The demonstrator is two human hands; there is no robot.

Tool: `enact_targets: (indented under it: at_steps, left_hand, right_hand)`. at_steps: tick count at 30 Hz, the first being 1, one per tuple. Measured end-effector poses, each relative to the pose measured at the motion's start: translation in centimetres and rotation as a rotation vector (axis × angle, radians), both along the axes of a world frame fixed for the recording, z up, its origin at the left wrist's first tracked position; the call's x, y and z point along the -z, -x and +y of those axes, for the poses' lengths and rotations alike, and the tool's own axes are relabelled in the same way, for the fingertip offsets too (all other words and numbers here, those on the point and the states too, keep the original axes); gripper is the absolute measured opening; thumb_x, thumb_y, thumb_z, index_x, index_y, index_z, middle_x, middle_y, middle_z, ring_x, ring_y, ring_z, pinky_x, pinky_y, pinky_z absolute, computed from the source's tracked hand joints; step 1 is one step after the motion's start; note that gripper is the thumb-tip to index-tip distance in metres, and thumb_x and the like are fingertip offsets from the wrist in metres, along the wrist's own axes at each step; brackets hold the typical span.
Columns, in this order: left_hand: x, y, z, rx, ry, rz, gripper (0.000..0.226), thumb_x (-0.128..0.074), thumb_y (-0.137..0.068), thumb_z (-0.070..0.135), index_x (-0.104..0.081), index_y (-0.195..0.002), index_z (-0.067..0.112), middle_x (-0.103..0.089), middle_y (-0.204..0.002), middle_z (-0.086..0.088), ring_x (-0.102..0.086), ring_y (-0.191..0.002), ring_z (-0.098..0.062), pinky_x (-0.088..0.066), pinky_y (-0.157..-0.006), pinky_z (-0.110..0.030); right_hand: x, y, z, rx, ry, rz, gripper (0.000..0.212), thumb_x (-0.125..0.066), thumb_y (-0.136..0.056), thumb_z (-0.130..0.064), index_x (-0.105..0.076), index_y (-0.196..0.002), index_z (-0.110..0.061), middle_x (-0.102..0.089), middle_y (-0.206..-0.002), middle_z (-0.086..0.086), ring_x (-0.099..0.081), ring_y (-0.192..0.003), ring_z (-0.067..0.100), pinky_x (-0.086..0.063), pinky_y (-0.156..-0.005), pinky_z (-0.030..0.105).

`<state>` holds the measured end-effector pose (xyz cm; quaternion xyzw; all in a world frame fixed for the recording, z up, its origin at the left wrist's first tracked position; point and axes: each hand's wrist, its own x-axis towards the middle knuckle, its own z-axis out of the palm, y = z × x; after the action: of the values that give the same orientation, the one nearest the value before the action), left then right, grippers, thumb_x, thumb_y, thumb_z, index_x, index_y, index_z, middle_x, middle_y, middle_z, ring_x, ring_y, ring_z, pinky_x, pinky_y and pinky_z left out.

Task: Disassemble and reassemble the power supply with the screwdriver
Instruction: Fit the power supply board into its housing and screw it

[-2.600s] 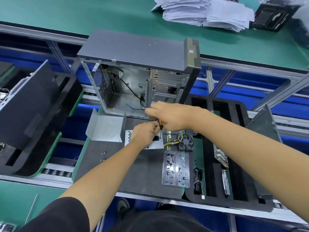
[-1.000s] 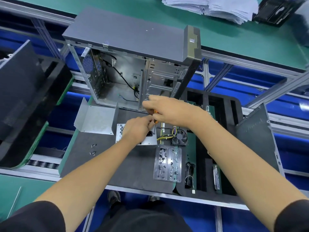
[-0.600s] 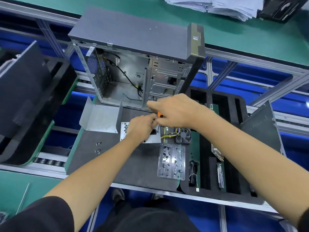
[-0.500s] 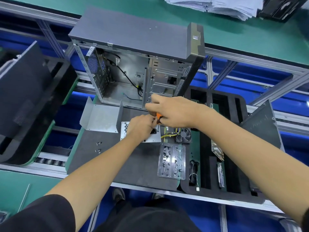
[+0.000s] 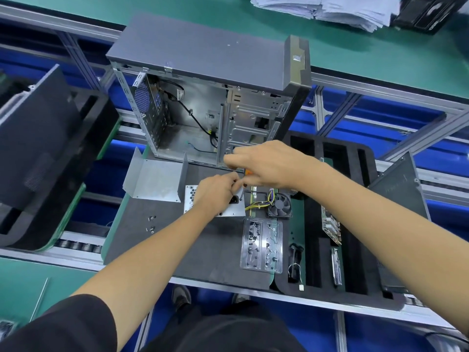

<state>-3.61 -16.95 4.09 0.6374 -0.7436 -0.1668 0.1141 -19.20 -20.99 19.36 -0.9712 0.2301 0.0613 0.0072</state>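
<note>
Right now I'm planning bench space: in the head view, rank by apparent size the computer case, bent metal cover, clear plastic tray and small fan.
1. computer case
2. bent metal cover
3. clear plastic tray, though it lies nearer the camera
4. small fan

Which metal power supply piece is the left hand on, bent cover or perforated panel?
The perforated panel, flat beneath the left hand. The bent cover lies untouched to its left.

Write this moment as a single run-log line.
step: driving screw | right hand: grips screwdriver | left hand: rests on power supply | bent cover: lying beside | loose screws: on mat
</note>
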Motion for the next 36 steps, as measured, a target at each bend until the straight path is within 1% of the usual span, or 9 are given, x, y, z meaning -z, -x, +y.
enact_targets:
  at_steps: [3, 8, 11, 13, 19, 24, 28, 31, 36]
  left_hand:
    - [-0.1, 0.2, -0.2, -0.015, -0.021, 0.015, 0.026, -0.024, -0.091, 0.043, -0.040, -0.076, 0.030, -0.043, -0.057, 0.007, -0.047, -0.064, -0.028, -0.026, -0.055, -0.035]
    - [0.3, 0.0, -0.1, -0.014, 0.029, 0.000, 0.020, -0.035, -0.099, 0.039, -0.039, -0.082, 0.028, -0.037, -0.056, 0.007, -0.040, -0.060, -0.028, -0.015, -0.047, -0.032]
    - [0.1, 0.2, 0.2, -0.025, 0.016, 0.016, 0.035, -0.016, -0.089, 0.049, -0.045, -0.081, 0.030, -0.039, -0.055, 0.007, -0.042, -0.059, -0.027, -0.019, -0.049, -0.034]
    - [0.0, 0.2, 0.1, -0.036, -0.010, 0.024, 0.026, -0.017, -0.083, 0.042, -0.038, -0.071, 0.032, -0.041, -0.054, 0.007, -0.045, -0.060, -0.029, -0.023, -0.051, -0.035]
    - [0.5, 0.1, -0.1, -0.026, -0.004, -0.050, 0.018, -0.047, -0.096, 0.026, -0.039, -0.080, 0.028, -0.034, -0.057, 0.008, -0.042, -0.062, -0.028, -0.019, -0.050, -0.034]
    - [0.3, 0.2, 0.1, -0.043, -0.023, -0.055, 0.025, -0.042, -0.096, 0.029, -0.038, -0.072, 0.031, -0.038, -0.055, 0.008, -0.045, -0.060, -0.028, -0.025, -0.052, -0.034]
    - [0.1, 0.3, -0.1, -0.037, -0.066, -0.058, 0.023, -0.045, -0.090, 0.020, -0.036, -0.074, 0.033, -0.041, -0.057, 0.007, -0.046, -0.061, -0.028, -0.024, -0.050, -0.034]
    - [0.1, 0.2, 0.0, -0.027, -0.035, -0.057, 0.022, -0.045, -0.096, 0.025, -0.037, -0.076, 0.029, -0.043, -0.060, 0.006, -0.043, -0.061, -0.028, -0.021, -0.049, -0.034]
    - [0.0, 0.1, 0.2, -0.011, -0.008, -0.030, 0.017, -0.042, -0.094, 0.025, -0.037, -0.078, 0.030, -0.044, -0.061, 0.006, -0.043, -0.062, -0.029, -0.027, -0.055, -0.036]
  right_hand:
    - [0.2, 0.2, 0.0, 0.037, 0.062, 0.019, 0.015, -0.035, -0.086, -0.040, -0.029, -0.094, -0.029, -0.047, -0.078, -0.008, -0.047, -0.060, 0.021, -0.021, -0.046, 0.028]
    - [-0.4, 0.1, -0.1, 0.038, -0.241, -0.043, 0.030, -0.053, -0.077, -0.013, -0.038, -0.098, -0.028, -0.040, -0.096, -0.007, -0.049, -0.073, 0.021, -0.031, -0.051, 0.033]
    - [-0.2, -0.3, -0.4, 0.000, -0.034, -0.006, 0.022, -0.053, -0.087, -0.028, -0.037, -0.102, -0.028, -0.053, -0.091, -0.006, -0.052, -0.073, 0.024, -0.025, -0.051, 0.031]
    - [0.0, -0.3, -0.3, 0.004, 0.093, 0.037, 0.017, -0.045, -0.092, -0.037, -0.032, -0.099, -0.029, -0.056, -0.084, -0.006, -0.053, -0.068, 0.027, -0.022, -0.049, 0.029]
    - [-0.8, -0.8, 0.3, 0.011, -0.285, -0.036, 0.031, -0.048, -0.074, -0.014, -0.035, -0.096, -0.031, -0.042, -0.094, -0.010, -0.049, -0.073, 0.021, -0.032, -0.052, 0.033]
    - [-0.4, -1.2, -0.4, 0.002, 0.026, 0.057, 0.022, -0.053, -0.090, -0.028, -0.033, -0.099, -0.027, -0.049, -0.076, -0.005, -0.050, -0.065, 0.026, -0.025, -0.049, 0.030]
    - [-0.5, -1.0, 0.0, 0.012, 0.037, 0.120, 0.027, -0.051, -0.087, -0.037, -0.025, -0.092, -0.031, -0.046, -0.080, -0.006, -0.041, -0.054, 0.018, -0.022, -0.045, 0.029]
    - [-0.9, -0.9, 0.1, -0.020, -0.074, 0.092, 0.036, -0.055, -0.079, -0.021, -0.025, -0.095, -0.033, -0.033, -0.094, -0.007, -0.043, -0.059, 0.019, -0.027, -0.044, 0.032]
    - [-0.7, -1.1, 0.1, -0.009, 0.048, 0.131, 0.019, -0.050, -0.092, -0.034, -0.033, -0.094, -0.028, -0.046, -0.074, -0.007, -0.045, -0.062, 0.023, -0.027, -0.047, 0.031]
